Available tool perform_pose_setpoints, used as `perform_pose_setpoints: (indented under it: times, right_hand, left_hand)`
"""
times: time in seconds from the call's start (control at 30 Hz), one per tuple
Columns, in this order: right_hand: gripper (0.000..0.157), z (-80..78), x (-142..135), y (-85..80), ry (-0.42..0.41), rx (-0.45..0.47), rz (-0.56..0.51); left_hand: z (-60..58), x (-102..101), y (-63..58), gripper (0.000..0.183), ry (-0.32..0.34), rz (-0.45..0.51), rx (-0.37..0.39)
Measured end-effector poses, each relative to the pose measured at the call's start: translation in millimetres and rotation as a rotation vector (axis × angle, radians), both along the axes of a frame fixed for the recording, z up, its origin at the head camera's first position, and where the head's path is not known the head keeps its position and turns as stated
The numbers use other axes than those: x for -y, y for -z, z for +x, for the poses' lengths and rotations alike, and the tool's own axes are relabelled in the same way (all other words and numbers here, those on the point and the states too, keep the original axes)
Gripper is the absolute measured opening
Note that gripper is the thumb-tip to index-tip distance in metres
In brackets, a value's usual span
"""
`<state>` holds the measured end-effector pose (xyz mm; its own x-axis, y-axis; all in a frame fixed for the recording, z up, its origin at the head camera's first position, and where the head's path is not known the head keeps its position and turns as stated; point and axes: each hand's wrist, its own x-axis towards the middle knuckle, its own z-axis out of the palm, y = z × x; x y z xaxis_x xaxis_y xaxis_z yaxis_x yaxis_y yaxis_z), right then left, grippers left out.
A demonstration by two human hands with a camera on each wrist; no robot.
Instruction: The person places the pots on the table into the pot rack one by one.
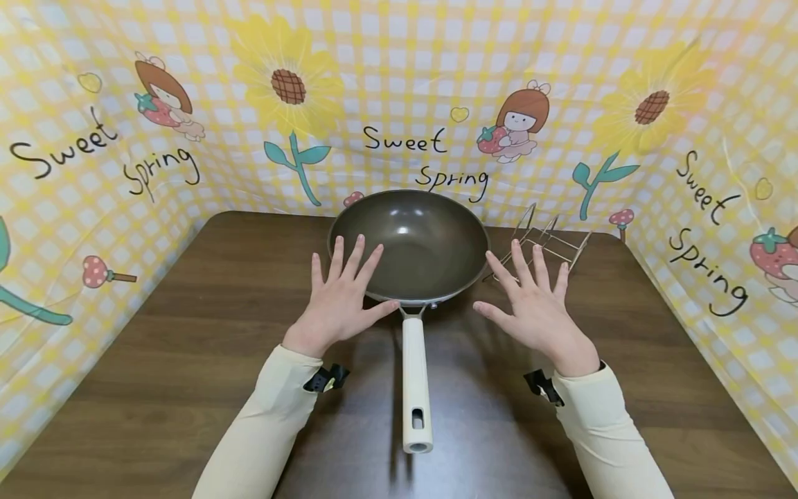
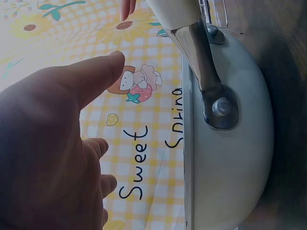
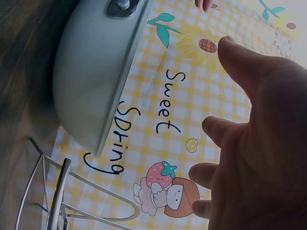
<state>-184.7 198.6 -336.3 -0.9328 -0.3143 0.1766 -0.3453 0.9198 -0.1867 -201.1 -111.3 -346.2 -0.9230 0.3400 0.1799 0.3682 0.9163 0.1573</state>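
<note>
Spread wide and empty, my left hand [image 1: 337, 305] and right hand [image 1: 536, 310] hover. Around me runs gingham cloth [image 1: 402, 62] reading "Sweet Spring", then the wood-grain table [image 1: 156, 388] below. On it the wok [image 1: 418, 256] stands ahead of and between them, the wire rack [image 3: 59, 191] just to its right. I read no brand. I judge this a preparatory step; taking hold would call for curling fingers round the wok's cream handle [image 1: 415, 374].
</note>
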Motion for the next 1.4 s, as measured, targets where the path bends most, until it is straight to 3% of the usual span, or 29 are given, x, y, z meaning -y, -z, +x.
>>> perform_pose_setpoints:
  times: [0.33,0.77,0.9,1.1,1.4]
  right_hand:
    - [0.074,15.5,-2.5,-5.3,-0.081,0.002,-0.057]
    - [0.069,36.8,-5.6,10.1,-0.23,0.094,-0.082]
    - [0.068,42.4,-3.6,18.5,-0.265,0.161,-0.12]
    - [0.062,44.2,2.1,31.0,-0.322,0.315,-0.264]
    - [0.052,33.2,19.1,42.7,-0.401,0.637,-0.511]
  left_hand:
    - [16.6,3.8,-0.6,0.084,0.012,0.024,0.025]
    - [60.1,4.2,17.2,0.079,0.083,0.047,0.029]
    - [72.5,5.1,22.6,0.078,0.108,0.087,0.07]
    - [89.3,5.8,30.5,0.074,0.14,0.25,0.226]
    - [107.7,-0.7,38.9,0.06,0.272,0.583,0.609]
